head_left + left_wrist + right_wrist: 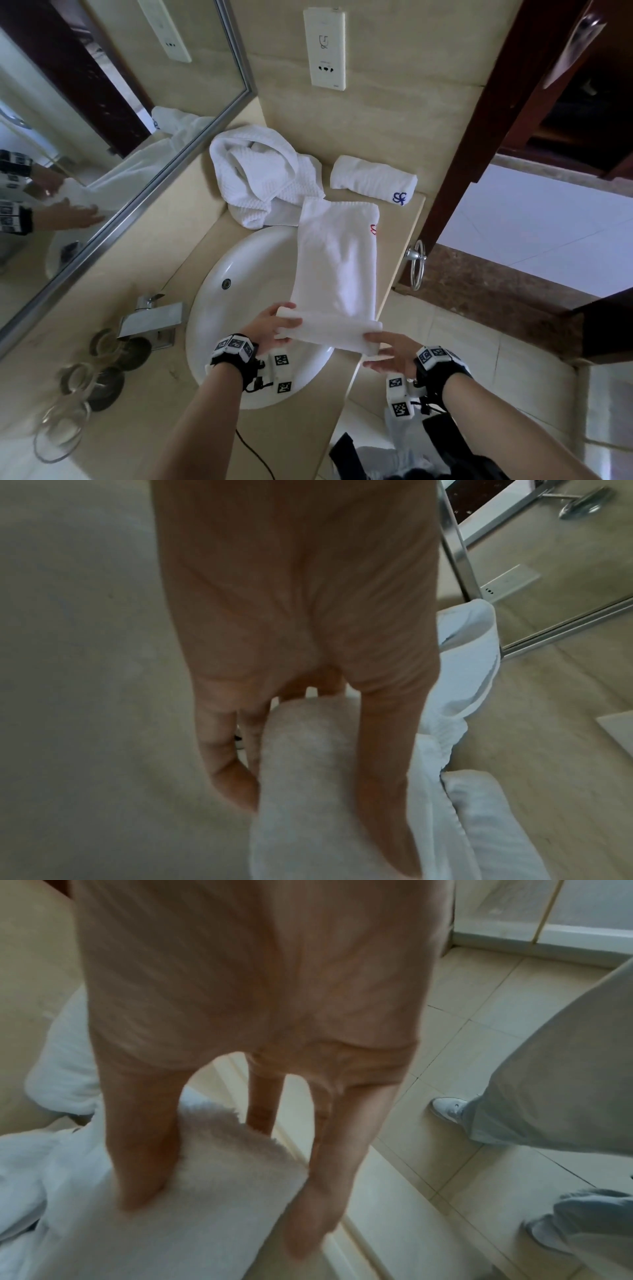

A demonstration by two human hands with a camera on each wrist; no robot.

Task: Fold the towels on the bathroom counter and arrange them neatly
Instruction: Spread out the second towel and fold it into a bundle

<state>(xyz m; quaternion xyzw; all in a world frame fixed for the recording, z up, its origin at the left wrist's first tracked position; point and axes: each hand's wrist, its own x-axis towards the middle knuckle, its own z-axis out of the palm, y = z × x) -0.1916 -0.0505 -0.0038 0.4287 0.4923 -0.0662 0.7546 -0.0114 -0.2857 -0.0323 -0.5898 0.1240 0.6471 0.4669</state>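
Note:
A white towel with a red logo (335,263) lies stretched lengthwise over the sink and counter, its near end rolled over. My left hand (281,323) pinches the roll's left end, thumb on one side and fingers on the other (308,818). My right hand (376,349) holds the right end, thumb on top of the towel (205,1177) and fingers below and beside it. A rolled towel with a blue logo (373,180) lies at the back right against the wall. A crumpled white waffle towel (260,171) is heaped at the back left of it.
The white sink basin (219,329) sits under the towel, with a chrome faucet (150,318) and several glasses (78,377) to its left. A mirror (102,102) runs along the left. The counter edge with a towel ring (418,263) is on the right.

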